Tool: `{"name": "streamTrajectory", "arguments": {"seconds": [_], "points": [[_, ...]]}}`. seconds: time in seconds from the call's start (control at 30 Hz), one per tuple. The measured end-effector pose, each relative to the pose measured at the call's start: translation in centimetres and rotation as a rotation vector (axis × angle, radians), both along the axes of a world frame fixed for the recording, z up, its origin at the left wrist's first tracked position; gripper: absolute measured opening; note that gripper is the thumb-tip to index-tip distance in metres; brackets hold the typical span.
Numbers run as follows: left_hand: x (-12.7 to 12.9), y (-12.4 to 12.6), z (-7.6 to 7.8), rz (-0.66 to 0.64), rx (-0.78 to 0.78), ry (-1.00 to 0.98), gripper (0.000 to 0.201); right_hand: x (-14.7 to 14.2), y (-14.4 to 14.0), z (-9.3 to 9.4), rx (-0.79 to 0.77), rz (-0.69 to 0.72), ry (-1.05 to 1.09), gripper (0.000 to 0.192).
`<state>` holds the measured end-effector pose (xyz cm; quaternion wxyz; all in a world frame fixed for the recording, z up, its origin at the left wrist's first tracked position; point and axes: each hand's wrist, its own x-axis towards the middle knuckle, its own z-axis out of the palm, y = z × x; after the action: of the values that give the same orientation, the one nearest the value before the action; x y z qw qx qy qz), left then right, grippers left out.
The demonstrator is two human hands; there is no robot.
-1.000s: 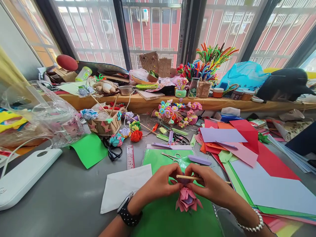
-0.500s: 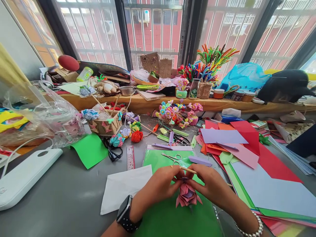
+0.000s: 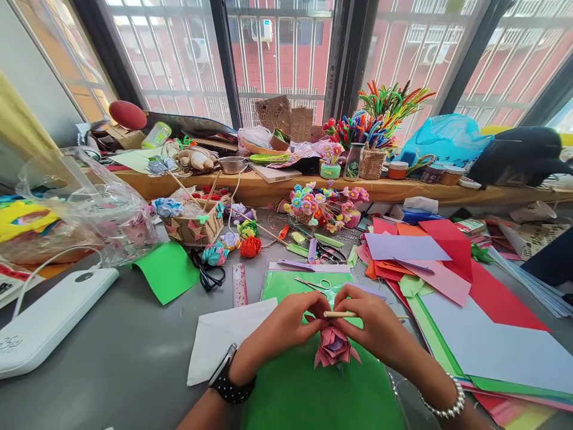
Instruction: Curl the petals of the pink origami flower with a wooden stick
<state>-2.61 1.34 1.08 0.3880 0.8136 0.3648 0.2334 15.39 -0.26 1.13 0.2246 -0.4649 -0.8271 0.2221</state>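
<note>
A pink paper flower (image 3: 333, 348) with a purple middle hangs between my hands, over a green mat (image 3: 313, 394). My left hand (image 3: 293, 322), watch at its wrist, pinches the flower's upper edge between thumb and fingers. On the other side my right hand (image 3: 369, 316) is closed around a thin wooden stick (image 3: 341, 314) lying crosswise, and its thumb reaches the flower too. Small silver scissors (image 3: 316, 283) lie on the mat just beyond my fingers. A purple paper strip (image 3: 370, 291) is partly covered by my right hand.
To the left are a white paper packet (image 3: 224, 334), a ruler (image 3: 240, 285), green paper (image 3: 166, 273) and a white power bank (image 3: 54, 322). Stacked coloured paper (image 3: 483, 334) covers the right side. Paper flowers and a cardboard basket (image 3: 194, 228) stand behind, below a cluttered windowsill.
The stick's free end has come lower and now points left more level. My hands have shifted slightly up, the fingers regripping, and the flower has turned a little to the left.
</note>
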Motion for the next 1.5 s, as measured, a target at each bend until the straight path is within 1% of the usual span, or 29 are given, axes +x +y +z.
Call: {"name": "streamTrajectory", "arguments": {"seconds": [0.2, 0.27, 0.4, 0.47, 0.53, 0.63, 0.77, 0.87, 0.93, 1.03, 1.1, 1.13, 1.17, 1.23, 1.33, 1.43, 1.5], "points": [[0.0, -0.1, 0.0, -0.022, 0.037, 0.049, 0.010, 0.0, 0.2, 1.1, -0.039, 0.045, -0.141, 0.012], [0.0, -0.1, -0.3, 0.001, 0.051, 0.058, 0.011, -0.4, 0.2, 1.2, -0.037, 0.024, -0.191, 0.012], [0.1, 0.0, -0.9, 0.052, 0.092, 0.048, 0.011, -1.4, 0.4, 1.2, -0.003, -0.076, -0.304, 0.012], [0.1, 0.1, -1.0, 0.078, 0.095, 0.045, 0.010, -1.8, 0.6, 1.2, 0.012, -0.088, -0.320, 0.013], [0.0, 0.2, -1.1, 0.100, 0.064, 0.032, 0.009, -1.9, 0.7, 1.3, 0.026, -0.081, -0.325, 0.013], [0.0, 0.4, -1.1, 0.092, 0.006, 0.001, 0.011, -1.8, 0.9, 1.4, 0.049, -0.068, -0.312, 0.011], [0.0, 0.3, -0.9, 0.081, 0.042, -0.034, 0.012, -1.5, 0.9, 1.6, 0.085, -0.083, -0.290, 0.011], [-0.2, 0.1, -0.4, 0.089, 0.058, -0.084, 0.009, -1.4, 0.8, 1.8, 0.147, -0.090, -0.245, 0.007], [-0.7, 0.2, 0.0, 0.066, 0.001, -0.164, 0.011, -1.1, 0.8, 2.1, 0.174, -0.049, -0.170, 0.007], [-1.7, 0.6, 0.3, 0.008, -0.249, -0.326, 0.041, -0.6, 0.7, 2.2, 0.246, 0.007, -0.009, 0.009], [-2.1, 1.0, 0.2, 0.011, -0.401, -0.502, 0.045, -0.3, 0.7, 2.1, 0.299, 0.061, 0.125, 0.007], [-2.1, 1.1, 0.1, 0.017, -0.463, -0.560, 0.049, -0.2, 0.6, 2.0, 0.320, 0.094, 0.193, 0.006], [-2.1, 1.3, 0.0, 0.010, -0.497, -0.577, 0.048, -0.2, 0.5, 1.9, 0.335, 0.124, 0.253, 0.006], [-1.8, 1.3, -0.2, -0.002, -0.537, -0.576, 0.037, -0.4, 0.3, 1.6, 0.361, 0.163, 0.339, 0.008], [-1.2, 1.2, -0.3, 0.014, -0.513, -0.601, 0.018, -0.6, -0.1, 1.3, 0.387, 0.172, 0.378, 0.009], [-0.8, 0.9, -0.3, 0.039, -0.475, -0.660, 0.013, -0.6, -0.4, 1.4, 0.394, 0.165, 0.370, 0.009], [-0.6, 0.8, -0.2, 0.042, -0.499, -0.684, 0.012, -0.5, -0.5, 1.6, 0.399, 0.160, 0.380, 0.009]]}}
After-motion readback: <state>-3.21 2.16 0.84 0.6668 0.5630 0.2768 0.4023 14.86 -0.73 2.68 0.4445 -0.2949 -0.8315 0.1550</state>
